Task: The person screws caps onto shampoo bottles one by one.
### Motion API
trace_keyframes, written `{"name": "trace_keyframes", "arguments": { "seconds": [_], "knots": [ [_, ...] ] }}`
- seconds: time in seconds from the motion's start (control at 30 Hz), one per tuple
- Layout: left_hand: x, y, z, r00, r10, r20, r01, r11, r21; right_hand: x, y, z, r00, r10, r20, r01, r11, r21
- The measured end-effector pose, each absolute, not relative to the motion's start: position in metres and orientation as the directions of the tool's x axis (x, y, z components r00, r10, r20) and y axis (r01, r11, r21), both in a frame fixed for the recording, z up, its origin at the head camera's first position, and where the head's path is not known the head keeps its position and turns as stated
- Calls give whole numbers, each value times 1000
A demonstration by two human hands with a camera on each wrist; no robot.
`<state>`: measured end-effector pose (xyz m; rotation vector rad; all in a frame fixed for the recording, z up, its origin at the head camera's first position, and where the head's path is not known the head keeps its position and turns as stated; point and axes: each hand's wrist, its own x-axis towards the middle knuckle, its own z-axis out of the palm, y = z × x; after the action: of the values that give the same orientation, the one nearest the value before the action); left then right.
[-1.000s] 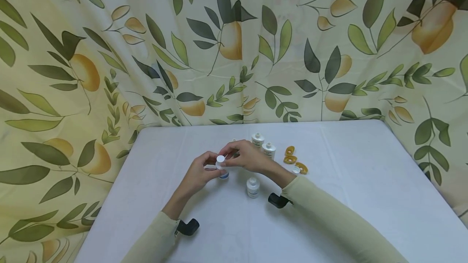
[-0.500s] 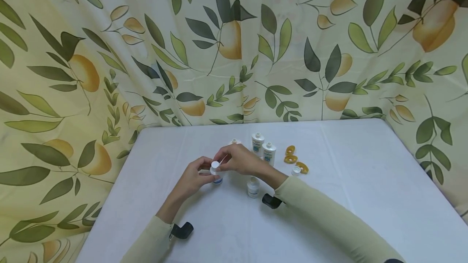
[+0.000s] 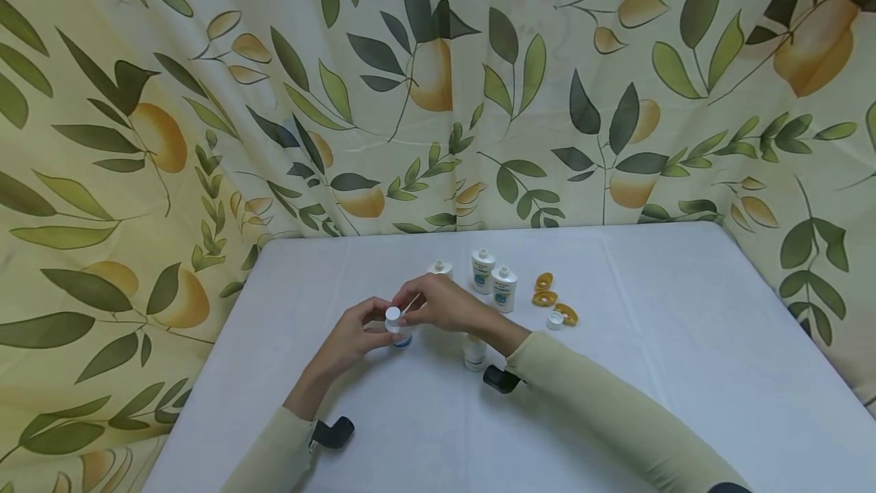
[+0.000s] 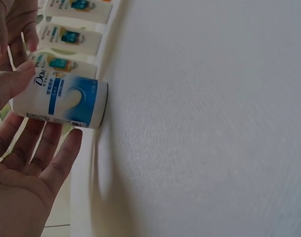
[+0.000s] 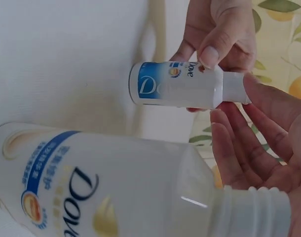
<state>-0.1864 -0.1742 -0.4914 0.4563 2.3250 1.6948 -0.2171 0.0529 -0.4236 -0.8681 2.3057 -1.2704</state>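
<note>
In the head view my left hand (image 3: 352,333) holds a small white-and-blue Dove bottle (image 3: 402,338) upright, left of the table's middle. The left wrist view has the thumb across the bottle's label (image 4: 71,96) and the fingers on its other side. My right hand (image 3: 441,303) pinches the white cap (image 5: 234,88) on the bottle's neck between thumb and fingers. A thin pale strip (image 3: 411,303) shows by the right fingers; what it is I cannot tell. Below the right wrist stands a second Dove bottle (image 5: 111,177), its threaded neck uncapped.
Farther back stand three white bottles: one (image 3: 441,268) partly behind the right hand, another (image 3: 482,272), and a third (image 3: 504,291) nearer. Several amber ring-shaped pieces (image 3: 544,298) and a loose white cap (image 3: 555,320) lie to the right on the white tablecloth (image 3: 657,348).
Both hands have shifted left and slightly toward me with the bottle. More of the back left bottle shows, and the right forearm now partly covers the uncapped bottle.
</note>
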Motion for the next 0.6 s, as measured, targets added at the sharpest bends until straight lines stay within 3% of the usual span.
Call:
{"name": "trace_keyframes", "arguments": {
  "seconds": [0.6],
  "knots": [
    [-187,-173,-477,-921,390,25,136,261,956,-217,73,-420,-734,-678,24,-355,353,-866]
  ]
}}
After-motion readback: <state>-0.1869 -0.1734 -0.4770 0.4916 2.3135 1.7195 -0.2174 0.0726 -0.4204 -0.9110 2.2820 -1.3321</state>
